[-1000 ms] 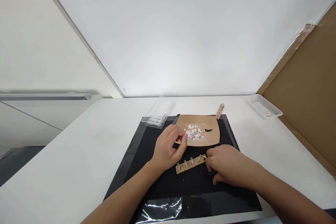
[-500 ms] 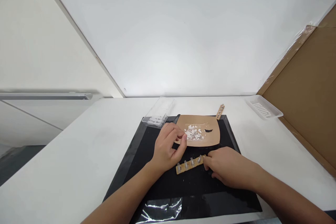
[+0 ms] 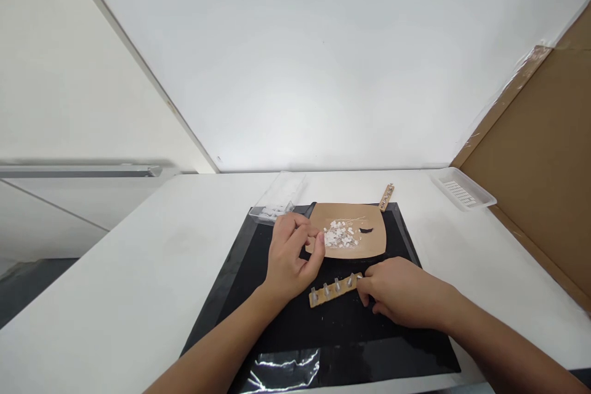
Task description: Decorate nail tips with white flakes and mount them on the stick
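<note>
My right hand [image 3: 401, 290] is closed on the right end of a narrow light-wood strip [image 3: 322, 298], which lies on a black mat [image 3: 323, 335]. Several small clear upright pieces stand in a row along the strip. My left hand [image 3: 292, 257] hovers at the left edge of a tan tray [image 3: 367, 247], thumb and fingertips pinched together. Whatever sits between those fingertips is too small to make out. On the tray lie a heap of small white bits [image 3: 340, 234], some thin pale sticks and a short black piece [image 3: 366, 231].
A clear plastic box [image 3: 281, 191] with white pieces inside stands behind my left hand. Past the tray's far right corner lies another small wooden strip [image 3: 386, 197]. A translucent white tray [image 3: 463, 189] rests at the back right, beside a cardboard panel [image 3: 530, 135].
My left hand has shifted slightly left, its thumb drawing back from the white bits. The right hand keeps its place at the end of the strip.
</note>
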The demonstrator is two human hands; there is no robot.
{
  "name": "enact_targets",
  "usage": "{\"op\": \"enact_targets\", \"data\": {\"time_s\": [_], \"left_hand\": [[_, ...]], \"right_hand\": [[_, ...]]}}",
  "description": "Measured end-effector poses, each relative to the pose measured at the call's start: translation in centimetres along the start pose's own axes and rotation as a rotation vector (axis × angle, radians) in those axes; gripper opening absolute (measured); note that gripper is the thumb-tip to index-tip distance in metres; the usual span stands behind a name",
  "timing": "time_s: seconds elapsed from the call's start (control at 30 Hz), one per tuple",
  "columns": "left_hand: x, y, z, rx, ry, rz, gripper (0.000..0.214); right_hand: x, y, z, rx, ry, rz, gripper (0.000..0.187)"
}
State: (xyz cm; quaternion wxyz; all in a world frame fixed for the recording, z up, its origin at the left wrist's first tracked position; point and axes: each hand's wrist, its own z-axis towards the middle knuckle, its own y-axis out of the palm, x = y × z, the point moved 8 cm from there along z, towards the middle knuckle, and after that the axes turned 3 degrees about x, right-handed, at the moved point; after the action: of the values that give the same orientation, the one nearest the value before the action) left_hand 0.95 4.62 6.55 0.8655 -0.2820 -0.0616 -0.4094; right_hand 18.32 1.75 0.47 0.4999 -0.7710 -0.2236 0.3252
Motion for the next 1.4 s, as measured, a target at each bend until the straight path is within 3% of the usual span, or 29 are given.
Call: {"op": "enact_targets", "data": {"time_s": [0.3, 0.43, 0.5, 0.7, 0.93, 1.13, 1.4], "left_hand": [[-5.2, 0.2, -0.5, -0.069, -0.158, 0.512, 0.014], [-7.4, 1.5, -2.0, -0.283, -0.21, 0.656, 0.026], [-8.0, 2.2, -2.8, -0.385, -0.223, 0.702, 0.028], [-7.8, 2.9, -3.6, -0.527, -0.293, 0.676, 0.035], [-7.5, 3.1, -3.7, -0.899, -0.514, 0.767, 0.034], [-7.7, 2.8, -3.4, -0.897, -0.533, 0.768, 0.033], [-8.7, 2.2, -2.9, -0.79, -0.581, 0.68, 0.024]], "right_hand": [[0.4, 0.0, -0.2, -0.042, 0.001, 0.058, 0.009], [0.2, -0.8, -0.4, -0.012, -0.057, 0.104, 0.008], [0.2, -1.7, -0.5, 0.04, -0.095, 0.165, 0.009], [0.5, -4.4, -0.5, 0.279, -0.149, 0.245, 0.01], [2.2, -6.0, -0.6, 0.543, -0.082, 0.334, 0.009], [3.9, -6.2, -0.3, 0.667, -0.061, 0.406, 0.024], [4.8, -5.7, 0.1, 0.649, -0.032, 0.389, 0.005]]}}
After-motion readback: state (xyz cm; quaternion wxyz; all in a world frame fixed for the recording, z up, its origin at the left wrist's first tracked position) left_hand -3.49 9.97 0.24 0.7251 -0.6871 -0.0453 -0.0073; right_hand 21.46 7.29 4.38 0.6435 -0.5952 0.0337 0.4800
